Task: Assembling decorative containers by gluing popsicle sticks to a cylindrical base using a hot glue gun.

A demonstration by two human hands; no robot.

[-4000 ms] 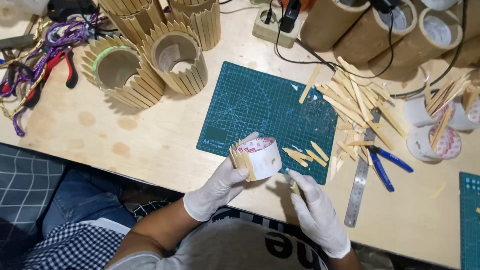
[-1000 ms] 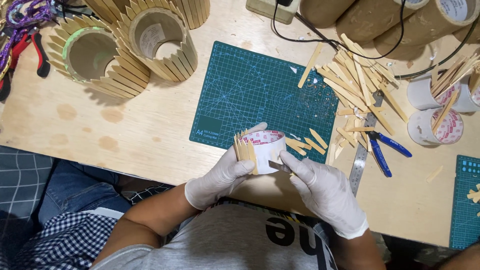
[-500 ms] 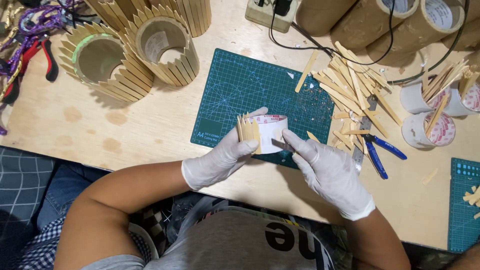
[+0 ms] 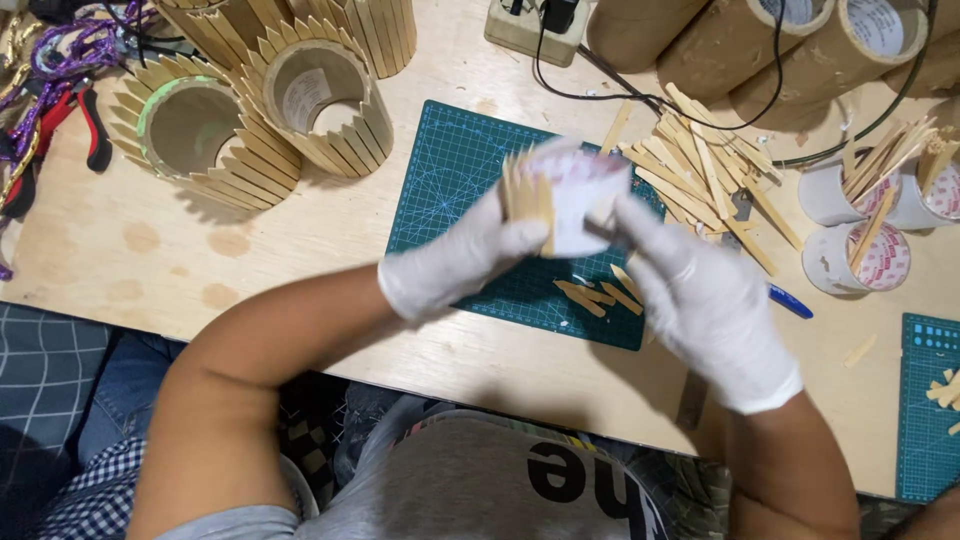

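Head view: both hands have lifted the stick-clad cup higher.

White gloves, green gridded mat, tan sticks, purple cord.

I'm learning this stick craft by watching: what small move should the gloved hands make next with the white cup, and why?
Probably press the next stick flat beside the ones already on. The white-gloved left hand grips the small white paper cup, which has flat wooden sticks along only part of its side. The white-gloved right hand touches its bare side, above the green cutting mat. It is blurred, so I can't tell whether a stick is pinched.
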